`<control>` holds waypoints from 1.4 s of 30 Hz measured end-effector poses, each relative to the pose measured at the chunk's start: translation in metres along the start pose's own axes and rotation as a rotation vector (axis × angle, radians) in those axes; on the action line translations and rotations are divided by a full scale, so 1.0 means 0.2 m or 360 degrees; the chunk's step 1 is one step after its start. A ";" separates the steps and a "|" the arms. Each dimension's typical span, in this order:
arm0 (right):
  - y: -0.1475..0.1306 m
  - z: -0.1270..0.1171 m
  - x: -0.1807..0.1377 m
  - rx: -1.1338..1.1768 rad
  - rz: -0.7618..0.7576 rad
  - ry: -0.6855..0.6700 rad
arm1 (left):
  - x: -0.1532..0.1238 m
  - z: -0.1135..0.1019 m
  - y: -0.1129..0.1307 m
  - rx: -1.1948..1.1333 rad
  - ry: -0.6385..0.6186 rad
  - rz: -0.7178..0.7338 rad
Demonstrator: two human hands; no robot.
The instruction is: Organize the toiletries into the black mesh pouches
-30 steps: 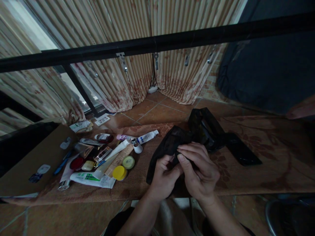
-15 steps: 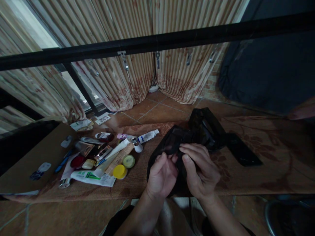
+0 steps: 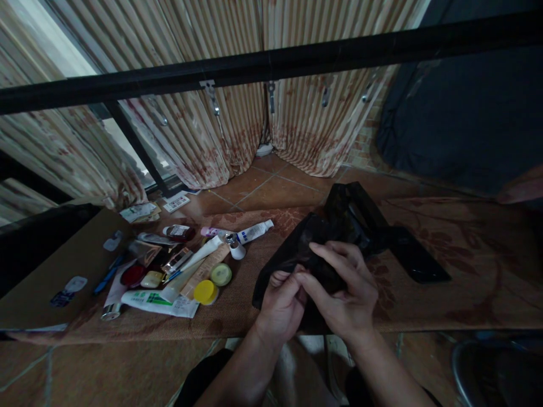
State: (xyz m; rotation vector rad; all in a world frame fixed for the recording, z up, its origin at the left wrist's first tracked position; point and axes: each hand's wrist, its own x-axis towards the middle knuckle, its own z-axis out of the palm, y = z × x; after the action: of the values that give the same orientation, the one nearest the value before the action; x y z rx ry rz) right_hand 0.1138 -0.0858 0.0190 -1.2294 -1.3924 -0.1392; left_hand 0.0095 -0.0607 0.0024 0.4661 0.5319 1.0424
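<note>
My left hand (image 3: 282, 305) is closed, fingers curled and thumb pressed against them, over a dark, thin black bag (image 3: 280, 260). Something may be pinched there, too small to make out. My right hand (image 3: 345, 285) has its thumb touching the left fingertips, while its index finger reaches out over the bag, apart from the thumb. The bag lies crumpled on a cloth-covered bench (image 3: 479, 299). Just beyond my right hand sits a black strap-like piece (image 3: 365, 209), with a flat black rectangular object (image 3: 418, 254) to the right of it.
Cosmetics cluster left: a white-green tube (image 3: 159, 302), yellow-lidded jar (image 3: 206, 292), pale green jar (image 3: 221, 275), white tube (image 3: 255, 230) and blue pen (image 3: 108, 274). A cardboard box (image 3: 63, 271) stands far left. A black rail (image 3: 271, 65) crosses before curtains (image 3: 314, 124). Another person's hand (image 3: 524, 186) shows right.
My right thumb has moved left and down to meet my left fingertips, its index finger lifting away from the thumb. My left fingers have curled in more tightly. The cosmetics stay put.
</note>
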 end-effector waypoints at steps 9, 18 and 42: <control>0.01 0.00 0.00 -0.0036 0.0071 0.0082 | -0.01 0.03 -0.01 0.0067 -0.0065 -0.0064; 0.01 0.01 0.00 -0.0174 -0.0079 0.0051 | 0.02 0.01 -0.03 0.0264 -0.0047 0.0029; 0.01 0.02 -0.01 0.0016 0.0018 0.0193 | -0.02 0.01 0.01 -0.0288 -0.0155 -0.0225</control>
State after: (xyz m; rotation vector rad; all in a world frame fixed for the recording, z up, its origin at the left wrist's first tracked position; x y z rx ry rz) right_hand 0.1133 -0.0835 0.0149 -1.2005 -1.2797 -0.1956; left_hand 0.0082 -0.0637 0.0059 0.3125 0.3745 0.9178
